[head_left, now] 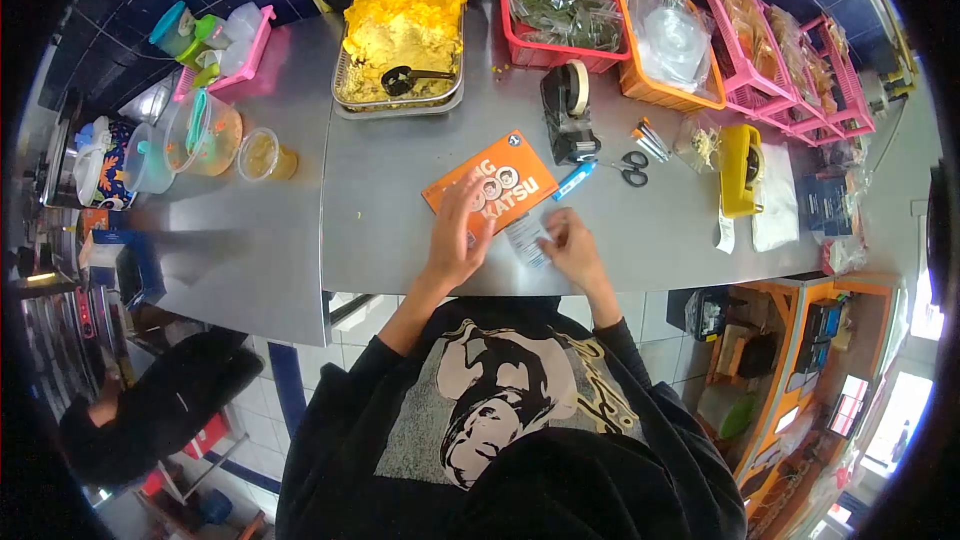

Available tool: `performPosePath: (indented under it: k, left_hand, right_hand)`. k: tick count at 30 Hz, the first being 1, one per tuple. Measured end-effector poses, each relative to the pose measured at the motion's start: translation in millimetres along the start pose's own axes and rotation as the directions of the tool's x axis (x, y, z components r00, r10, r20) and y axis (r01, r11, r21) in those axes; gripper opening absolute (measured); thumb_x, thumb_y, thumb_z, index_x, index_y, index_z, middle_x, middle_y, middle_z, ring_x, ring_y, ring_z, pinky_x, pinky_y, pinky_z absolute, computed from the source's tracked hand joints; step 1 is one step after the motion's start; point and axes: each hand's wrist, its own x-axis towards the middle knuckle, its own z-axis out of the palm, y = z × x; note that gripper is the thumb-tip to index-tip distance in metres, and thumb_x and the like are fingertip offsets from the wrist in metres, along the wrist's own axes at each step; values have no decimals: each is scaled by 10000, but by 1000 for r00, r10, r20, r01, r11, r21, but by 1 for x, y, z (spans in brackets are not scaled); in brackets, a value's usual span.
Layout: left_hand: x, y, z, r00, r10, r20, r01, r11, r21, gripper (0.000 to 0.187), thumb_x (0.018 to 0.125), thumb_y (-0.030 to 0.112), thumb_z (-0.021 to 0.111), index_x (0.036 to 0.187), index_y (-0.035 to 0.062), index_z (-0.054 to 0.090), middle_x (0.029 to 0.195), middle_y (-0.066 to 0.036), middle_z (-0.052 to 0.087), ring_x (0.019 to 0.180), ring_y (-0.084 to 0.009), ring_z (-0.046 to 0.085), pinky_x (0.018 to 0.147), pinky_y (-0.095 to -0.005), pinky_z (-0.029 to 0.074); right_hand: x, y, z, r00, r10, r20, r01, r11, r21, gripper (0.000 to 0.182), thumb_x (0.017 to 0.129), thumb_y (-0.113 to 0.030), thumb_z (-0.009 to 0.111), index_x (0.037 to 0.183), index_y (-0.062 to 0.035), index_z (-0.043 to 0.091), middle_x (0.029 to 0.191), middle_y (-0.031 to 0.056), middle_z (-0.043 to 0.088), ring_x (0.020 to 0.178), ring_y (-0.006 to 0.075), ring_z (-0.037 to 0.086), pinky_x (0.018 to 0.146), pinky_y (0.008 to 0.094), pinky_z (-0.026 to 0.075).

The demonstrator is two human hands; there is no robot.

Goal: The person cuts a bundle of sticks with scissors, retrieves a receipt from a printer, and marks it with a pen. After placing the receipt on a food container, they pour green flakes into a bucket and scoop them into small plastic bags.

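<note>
An orange box (520, 175) with "KATSU" lettering lies at an angle on the steel counter in front of me. My left hand (458, 235) is at its near left side, fingers stretched out and overlapping the box in this view. A white printed paper slip (527, 243) sits at the box's near edge. The fingers of my right hand (573, 248) are pinched on the right side of this slip. Just beyond it lies a blue marker (573, 181), close to the box's right corner.
Behind the box stand a tape dispenser (569, 120) and black scissors (634, 170). A metal tray of yellow food (405, 10) and a red basket (575, 58) of bagged greens line the back. At right is a yellow dispenser (738, 175). Another person (170, 390) is at lower left.
</note>
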Motion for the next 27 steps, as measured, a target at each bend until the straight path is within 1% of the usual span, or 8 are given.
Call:
performPosePath:
  k: [2, 4, 7, 11, 17, 19, 22, 27]
  left_hand:
    - [0, 0, -8, 978, -153, -139, 129, 978, -166, 519, 885, 151, 545, 1346, -5, 361, 1403, -169, 372, 1279, -316, 386, 1052, -451, 284]
    - [-2, 3, -11, 950, -216, -227, 151, 951, -271, 454, 907, 138, 516, 1316, -12, 390, 1372, -178, 405, 1256, -304, 407, 1039, -427, 310]
    - [-3, 6, -14, 854, -172, -490, 96, 980, -175, 418, 854, 109, 557, 1241, -18, 464, 1305, -196, 450, 1212, -309, 427, 1048, -428, 282]
    - [-2, 6, -1, 983, -26, -179, 68, 970, 232, 423, 792, 155, 599, 1187, 24, 526, 1279, -127, 486, 1217, -299, 405, 1054, -463, 257]
    - [-2, -3, 14, 987, -85, -133, 127, 929, 347, 538, 738, 238, 654, 1220, 53, 506, 1261, -72, 509, 1185, -294, 417, 1055, -491, 216]
    - [0, -4, 16, 975, -102, -198, 156, 948, 279, 640, 726, 249, 668, 1281, 33, 436, 1256, -68, 514, 1186, -284, 409, 1057, -481, 202]
    - [-1, -4, 15, 971, -121, -205, 172, 953, 248, 720, 721, 247, 673, 1323, 7, 361, 1253, -70, 517, 1186, -280, 401, 1052, -480, 199]
    - [3, 1, 9, 978, -91, -186, 138, 956, 259, 780, 704, 238, 692, 1340, -9, 316, 1240, -89, 529, 1182, -282, 409, 1054, -476, 188]
  right_hand:
    - [0, -32, -12, 885, -113, 452, -81, 918, 387, 237, 789, 32, 634, 964, -26, 485, 771, 23, 624, 669, 67, 548, 584, 226, 426]
    - [-3, -68, -17, 857, -180, 483, -115, 846, 520, 259, 767, 68, 629, 987, -31, 534, 907, 30, 630, 700, 27, 522, 594, 191, 397]
    - [15, -96, -12, 949, -248, 195, 172, 924, 341, 344, 717, 89, 625, 1036, -38, 615, 1183, 111, 558, 691, 107, 567, 607, 244, 442]
    - [45, -55, 30, 908, -418, 30, 419, 908, -20, 360, 700, 1, 664, 1052, -44, 603, 1179, 154, 543, 663, 262, 572, 625, 333, 473]
    - [93, -25, -35, 813, -273, -515, 118, 942, -313, 255, 821, -154, 622, 1040, -24, 603, 1057, 140, 594, 784, 235, 601, 680, 311, 482]
    - [123, 4, -39, 951, 192, -244, -135, 964, 230, 233, 871, -227, 596, 993, -32, 626, 958, 108, 635, 782, 195, 590, 696, 319, 492]
    - [131, -6, -50, 972, 229, 48, -224, 853, 472, 234, 882, -255, 592, 946, -36, 646, 892, 68, 657, 812, 178, 597, 716, 333, 506]
    - [109, 17, -34, 995, 92, -39, -7, 456, 890, 142, 850, -161, 619, 790, -32, 616, 1203, 114, 523, 930, 190, 582, 688, 323, 534]
